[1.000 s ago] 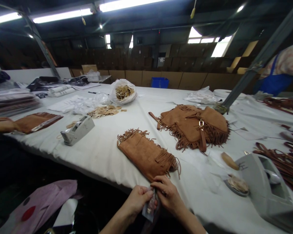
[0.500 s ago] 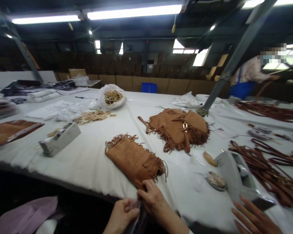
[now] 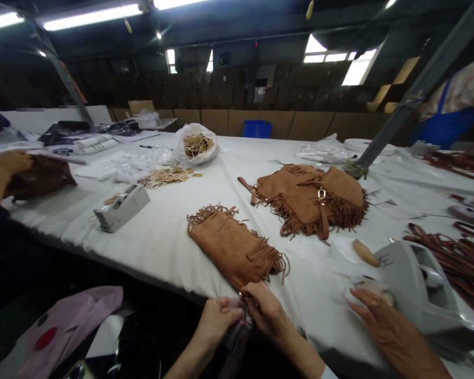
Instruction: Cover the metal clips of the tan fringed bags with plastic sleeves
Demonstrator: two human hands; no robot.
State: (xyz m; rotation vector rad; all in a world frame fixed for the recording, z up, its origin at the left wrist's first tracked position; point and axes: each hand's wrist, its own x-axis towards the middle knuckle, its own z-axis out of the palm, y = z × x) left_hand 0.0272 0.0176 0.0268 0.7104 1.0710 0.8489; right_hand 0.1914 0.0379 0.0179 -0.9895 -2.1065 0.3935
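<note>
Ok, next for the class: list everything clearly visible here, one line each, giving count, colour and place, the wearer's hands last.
Table: one, white, middle
Fringed pouch: one, brown, beyond the hands
Fringed heap: one, brown, right of centre
Tape dispensers: two, grey, left and right
Plastic bag: one, clear, tan pieces inside, far centre
Loose pieces: one pile, tan, left of centre
Bin: one, blue, far side
Straps: several, brown, right
Cloth: one, pink, lower left
Others' hands: two, bare, far left, lower right
Left hand: one, bare, bottom centre, pinching translucent plastic
Right hand: one, bare, beside it, fingers curled there
</note>
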